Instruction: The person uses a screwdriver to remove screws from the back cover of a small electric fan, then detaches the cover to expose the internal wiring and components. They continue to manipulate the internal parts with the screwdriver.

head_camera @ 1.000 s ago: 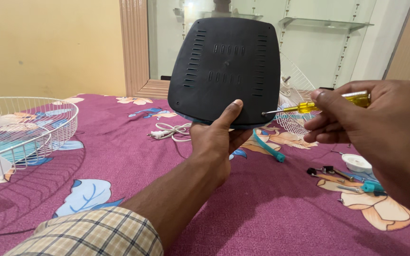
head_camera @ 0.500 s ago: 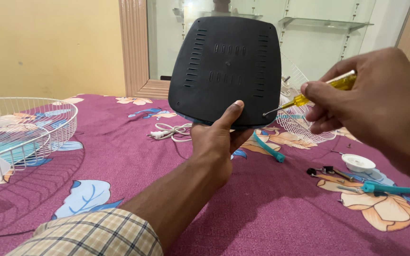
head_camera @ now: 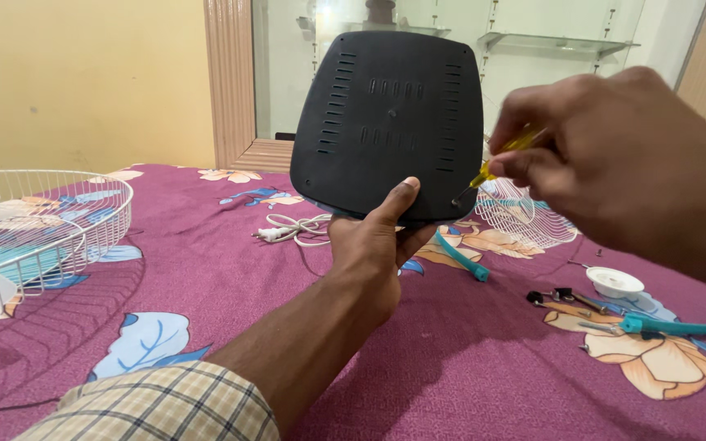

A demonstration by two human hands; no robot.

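1. A person's left hand holds a black plastic panel upright above a bed, gripping its lower edge — thumb pressed flat against the near face, the other fingers hidden behind it.
2. The panel, a rounded slab with rows of vent slots, stands at the centre of the head view, in front of a glass-shelved recess in the wall.
3. The right hand pinches a yellow-handled screwdriver between thumb and fingers; its tip meets the panel's lower right corner.
4. The magenta floral bedsheet lies beneath, strewn with parts: a white wire fan guard at left, a second wire guard behind the right hand.
5. A white power cord with plug lies just left of the left hand — a teal plastic strip just right of it.
6. A small white cap and a few black clips lie near the right edge, beside another teal piece.
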